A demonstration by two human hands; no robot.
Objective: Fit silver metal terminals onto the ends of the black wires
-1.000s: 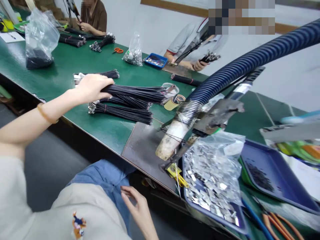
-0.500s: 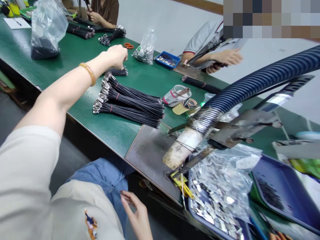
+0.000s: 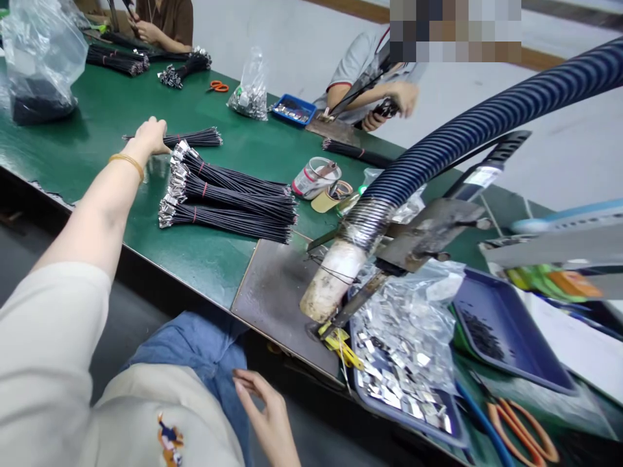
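Observation:
At the far left of the green table, my left hand [image 3: 152,135] is closed over a bundle of black cables [image 3: 197,137], palm down, its fingertips partly hidden. Right beside it lie several larger bundles of black cables [image 3: 233,204], tied with red bands, their silvery metal ends toward my left arm. My right hand [image 3: 267,405] hangs in front of my lap below the table edge, open, with loosely bent fingers and nothing in it.
A ribbed hose [image 3: 438,155] on a metal bracket juts over a brown board [image 3: 277,298]. Near it stand a tray of metal pieces [image 3: 403,415], a blue tray [image 3: 516,337], orange-handled scissors [image 3: 523,428] and a cup [image 3: 314,180]. Two people sit across the table.
My left hand has come down and toward me onto the small cable bundle. My right hand stays put. The view has turned to the right.

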